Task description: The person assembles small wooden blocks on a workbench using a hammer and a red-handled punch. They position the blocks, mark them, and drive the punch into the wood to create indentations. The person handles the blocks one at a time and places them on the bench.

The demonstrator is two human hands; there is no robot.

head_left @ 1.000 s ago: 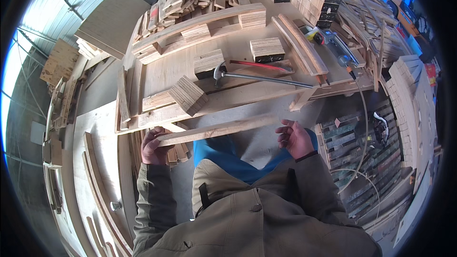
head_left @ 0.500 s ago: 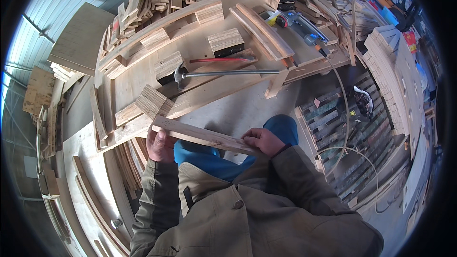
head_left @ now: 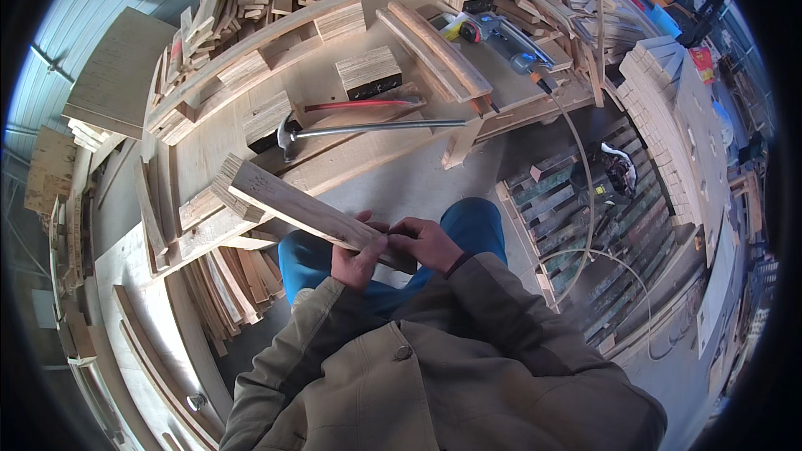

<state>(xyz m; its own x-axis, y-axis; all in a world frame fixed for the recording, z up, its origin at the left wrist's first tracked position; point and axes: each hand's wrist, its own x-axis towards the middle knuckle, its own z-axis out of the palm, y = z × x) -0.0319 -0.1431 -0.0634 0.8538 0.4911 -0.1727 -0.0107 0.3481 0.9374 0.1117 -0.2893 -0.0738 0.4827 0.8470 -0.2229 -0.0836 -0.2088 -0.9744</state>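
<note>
A pale wooden slat [head_left: 305, 209] slants from the bench edge toward my lap. My left hand [head_left: 355, 260] is closed around its near part. My right hand [head_left: 423, 244] is pinched close by the left thumb, at the slat; whatever lies between its fingertips is too small to make out. Against the slat's far end sits a layered wood block [head_left: 234, 192]; whether the two are joined I cannot tell. Beyond, a claw hammer [head_left: 376, 127] lies on the bench with its head to the left, beside a thin red bar [head_left: 359, 104].
The workbench [head_left: 219, 150] carries black-ended blocks [head_left: 368, 73], a curved wooden frame [head_left: 267, 54] and two long strips [head_left: 439, 54]. A power tool [head_left: 526, 63] trails a hose [head_left: 585, 167] at right, past a slatted pallet [head_left: 593, 225]. Scrap wood [head_left: 238, 280] stands under the bench.
My left hand has moved from the slat's far end to its near part, beside my right hand. The right hand has shifted left, and the slat now tilts more steeply. The view has shifted slightly.
</note>
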